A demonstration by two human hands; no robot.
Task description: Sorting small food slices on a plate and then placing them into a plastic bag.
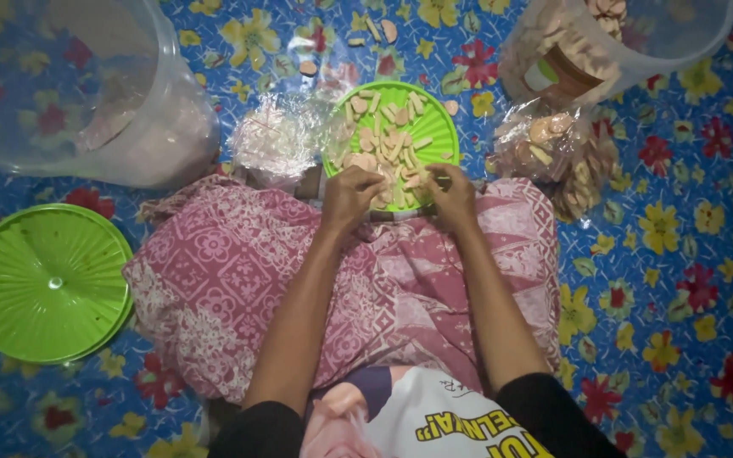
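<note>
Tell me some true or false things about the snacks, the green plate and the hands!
1. Both hands, left hand and right hand, are at the near edge of the green plate. True.
2. The green plate is empty. False: it holds many pale snack pieces.
3. A green lid lies on the floor to the person's left. True.
4. The floor covering is plain white. False: it is blue with flowers.
5. A clear bag of snacks lies right of the plate. True.
</note>
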